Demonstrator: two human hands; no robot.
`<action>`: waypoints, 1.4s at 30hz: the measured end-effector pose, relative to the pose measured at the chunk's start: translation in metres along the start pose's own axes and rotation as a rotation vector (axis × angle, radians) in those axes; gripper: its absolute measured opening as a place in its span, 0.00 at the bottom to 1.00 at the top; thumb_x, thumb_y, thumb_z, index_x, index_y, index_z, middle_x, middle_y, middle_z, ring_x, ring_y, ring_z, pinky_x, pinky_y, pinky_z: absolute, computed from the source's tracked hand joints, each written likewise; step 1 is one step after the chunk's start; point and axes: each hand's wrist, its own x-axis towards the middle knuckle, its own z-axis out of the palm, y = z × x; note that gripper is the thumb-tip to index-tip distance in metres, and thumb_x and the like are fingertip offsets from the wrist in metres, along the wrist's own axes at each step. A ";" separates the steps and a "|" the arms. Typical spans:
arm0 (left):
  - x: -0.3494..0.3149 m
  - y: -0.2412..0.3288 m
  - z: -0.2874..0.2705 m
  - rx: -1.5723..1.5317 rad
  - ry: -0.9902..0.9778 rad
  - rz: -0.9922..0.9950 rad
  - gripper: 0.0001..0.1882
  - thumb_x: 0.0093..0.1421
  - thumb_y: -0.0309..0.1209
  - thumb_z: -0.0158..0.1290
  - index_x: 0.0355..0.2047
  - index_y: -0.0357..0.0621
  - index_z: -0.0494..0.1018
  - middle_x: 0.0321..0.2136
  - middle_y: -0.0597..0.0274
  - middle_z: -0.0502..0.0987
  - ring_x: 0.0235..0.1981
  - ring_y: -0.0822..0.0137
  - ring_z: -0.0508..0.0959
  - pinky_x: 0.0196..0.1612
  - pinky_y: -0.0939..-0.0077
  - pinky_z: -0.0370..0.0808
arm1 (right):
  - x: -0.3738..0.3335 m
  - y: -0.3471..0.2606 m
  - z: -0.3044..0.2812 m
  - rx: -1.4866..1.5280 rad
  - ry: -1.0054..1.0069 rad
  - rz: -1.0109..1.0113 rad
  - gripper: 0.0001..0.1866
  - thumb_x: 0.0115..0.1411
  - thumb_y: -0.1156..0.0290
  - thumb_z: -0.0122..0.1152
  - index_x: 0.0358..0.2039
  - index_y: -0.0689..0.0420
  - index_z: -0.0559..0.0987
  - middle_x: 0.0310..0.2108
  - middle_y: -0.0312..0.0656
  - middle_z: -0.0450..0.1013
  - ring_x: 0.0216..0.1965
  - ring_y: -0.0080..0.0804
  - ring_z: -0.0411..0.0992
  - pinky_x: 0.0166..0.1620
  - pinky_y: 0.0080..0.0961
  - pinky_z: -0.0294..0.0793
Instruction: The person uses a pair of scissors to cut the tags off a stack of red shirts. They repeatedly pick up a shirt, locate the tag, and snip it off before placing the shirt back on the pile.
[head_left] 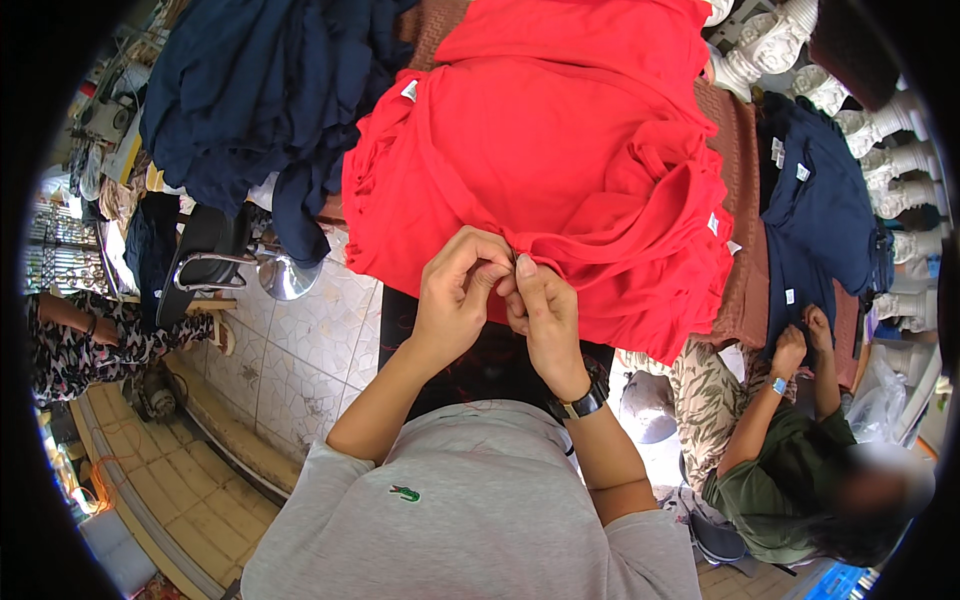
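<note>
A pile of red garments [540,140] with small white labels lies in front of me on the table. At its near edge, my left hand [455,300] and my right hand [545,310] meet, fingertips almost touching. The right hand is closed, thumb and fingers pinching a gathered edge of a red garment. The left hand is also closed in a pinch right beside it; what sits between its fingertips is too small to make out. A dark watch [585,402] is on my right wrist.
Dark blue garments [260,100] are heaped at the far left, and more blue garments [815,200] lie at the right, where a co-worker's hands [800,340] touch them. Another person [95,340] sits at the left near a black chair [205,260]. White balusters [890,160] line the right.
</note>
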 end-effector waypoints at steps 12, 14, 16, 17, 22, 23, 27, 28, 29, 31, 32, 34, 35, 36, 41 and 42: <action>-0.007 -0.014 -0.007 -0.285 0.084 -0.244 0.02 0.67 0.20 0.54 0.35 0.35 0.73 0.32 0.61 0.75 0.33 0.74 0.77 0.39 0.79 0.74 | 0.003 -0.030 0.010 -0.579 0.298 -0.585 0.08 0.64 0.73 0.61 0.32 0.66 0.75 0.24 0.42 0.67 0.24 0.31 0.64 0.29 0.27 0.65; -0.014 -0.005 -0.020 -0.327 0.050 -0.335 0.01 0.66 0.21 0.55 0.36 0.36 0.76 0.31 0.62 0.75 0.31 0.75 0.77 0.34 0.81 0.73 | 0.011 -0.025 0.000 -0.614 0.257 -0.521 0.07 0.62 0.76 0.64 0.35 0.67 0.77 0.27 0.42 0.69 0.26 0.29 0.66 0.31 0.25 0.66; -0.024 0.010 -0.035 -0.287 -0.101 -0.399 0.02 0.65 0.20 0.55 0.35 0.35 0.77 0.31 0.63 0.76 0.30 0.75 0.77 0.33 0.82 0.73 | 0.018 -0.014 -0.020 -0.541 0.189 -0.468 0.08 0.62 0.75 0.65 0.38 0.66 0.78 0.28 0.39 0.70 0.26 0.25 0.64 0.31 0.21 0.64; -0.028 0.016 -0.043 -0.267 -0.174 -0.430 0.02 0.64 0.19 0.55 0.34 0.35 0.77 0.31 0.63 0.76 0.29 0.76 0.77 0.32 0.82 0.73 | 0.020 -0.011 -0.025 -0.440 0.181 -0.405 0.09 0.63 0.74 0.65 0.39 0.66 0.78 0.27 0.36 0.69 0.27 0.19 0.62 0.31 0.18 0.62; -0.040 0.018 -0.063 0.336 -0.466 -0.340 0.10 0.57 0.24 0.64 0.35 0.34 0.75 0.32 0.59 0.75 0.30 0.68 0.76 0.34 0.73 0.72 | 0.018 -0.019 -0.029 -0.286 0.149 -0.231 0.09 0.66 0.70 0.64 0.41 0.63 0.79 0.30 0.26 0.69 0.27 0.11 0.58 0.31 0.14 0.59; -0.036 0.023 -0.059 0.423 -0.324 -0.294 0.12 0.56 0.24 0.65 0.37 0.35 0.73 0.33 0.59 0.75 0.31 0.68 0.76 0.34 0.73 0.72 | 0.017 -0.019 -0.029 -0.293 0.152 -0.237 0.09 0.66 0.70 0.64 0.41 0.62 0.79 0.30 0.26 0.69 0.27 0.10 0.57 0.31 0.13 0.59; -0.014 0.022 -0.027 0.516 0.038 -0.077 0.25 0.53 0.28 0.69 0.46 0.38 0.68 0.37 0.59 0.72 0.33 0.66 0.74 0.36 0.72 0.74 | 0.014 -0.020 -0.027 -0.307 0.159 -0.252 0.09 0.67 0.70 0.64 0.42 0.61 0.79 0.30 0.25 0.69 0.27 0.10 0.57 0.31 0.12 0.58; -0.009 0.018 -0.019 0.453 0.056 -0.041 0.25 0.53 0.28 0.69 0.47 0.38 0.68 0.36 0.57 0.72 0.32 0.64 0.74 0.36 0.71 0.75 | 0.013 -0.022 -0.026 -0.309 0.162 -0.255 0.09 0.67 0.70 0.64 0.42 0.61 0.79 0.30 0.25 0.69 0.27 0.10 0.57 0.31 0.12 0.59; -0.005 0.015 -0.012 0.388 0.074 -0.009 0.26 0.54 0.28 0.68 0.48 0.37 0.68 0.35 0.56 0.72 0.32 0.62 0.75 0.36 0.70 0.75 | 0.011 -0.024 -0.026 -0.304 0.157 -0.247 0.09 0.67 0.70 0.64 0.41 0.62 0.79 0.31 0.26 0.69 0.28 0.10 0.58 0.31 0.13 0.59; 0.007 0.008 -0.010 0.424 0.048 0.108 0.17 0.53 0.24 0.67 0.42 0.37 0.73 0.35 0.56 0.73 0.31 0.62 0.74 0.34 0.70 0.74 | 0.008 -0.029 -0.025 -0.293 0.148 -0.230 0.08 0.67 0.71 0.63 0.41 0.63 0.79 0.31 0.27 0.69 0.28 0.11 0.59 0.32 0.13 0.60; 0.013 0.004 -0.011 0.450 0.023 0.200 0.14 0.54 0.22 0.66 0.39 0.37 0.75 0.34 0.56 0.73 0.31 0.62 0.74 0.33 0.70 0.73 | 0.007 -0.029 -0.028 -0.327 0.151 -0.281 0.08 0.67 0.72 0.62 0.41 0.63 0.79 0.32 0.29 0.69 0.29 0.12 0.60 0.33 0.14 0.61; 0.012 0.010 -0.005 0.344 0.057 0.138 0.05 0.55 0.19 0.64 0.26 0.37 0.77 0.31 0.58 0.73 0.33 0.65 0.75 0.37 0.72 0.72 | 0.005 -0.032 -0.036 -0.397 0.156 -0.382 0.07 0.67 0.75 0.61 0.42 0.65 0.79 0.33 0.31 0.68 0.31 0.14 0.62 0.34 0.15 0.62; 0.012 0.014 -0.006 0.399 0.063 0.171 0.05 0.54 0.18 0.63 0.27 0.37 0.77 0.32 0.58 0.74 0.35 0.62 0.75 0.38 0.70 0.72 | 0.005 -0.033 -0.039 -0.431 0.157 -0.419 0.07 0.67 0.75 0.61 0.42 0.65 0.79 0.34 0.32 0.68 0.32 0.14 0.63 0.35 0.15 0.62; 0.012 0.016 -0.007 0.454 0.070 0.204 0.05 0.54 0.18 0.62 0.28 0.38 0.76 0.32 0.58 0.75 0.37 0.59 0.76 0.40 0.67 0.73 | 0.004 -0.034 -0.042 -0.465 0.156 -0.454 0.07 0.66 0.76 0.60 0.42 0.65 0.79 0.34 0.33 0.68 0.33 0.15 0.63 0.35 0.16 0.63; 0.015 0.008 -0.013 0.518 -0.059 0.398 0.12 0.52 0.19 0.63 0.35 0.40 0.74 0.40 0.59 0.78 0.49 0.54 0.76 0.50 0.61 0.71 | -0.001 -0.031 -0.040 -0.332 0.100 -0.301 0.06 0.64 0.80 0.62 0.41 0.64 0.80 0.34 0.33 0.68 0.32 0.13 0.62 0.33 0.13 0.61; 0.016 0.006 -0.013 0.541 -0.081 0.406 0.13 0.52 0.19 0.63 0.37 0.40 0.74 0.41 0.59 0.78 0.50 0.53 0.76 0.51 0.60 0.70 | 0.001 -0.025 -0.046 -0.374 0.067 -0.320 0.09 0.61 0.81 0.65 0.42 0.63 0.79 0.35 0.33 0.67 0.32 0.12 0.62 0.31 0.13 0.61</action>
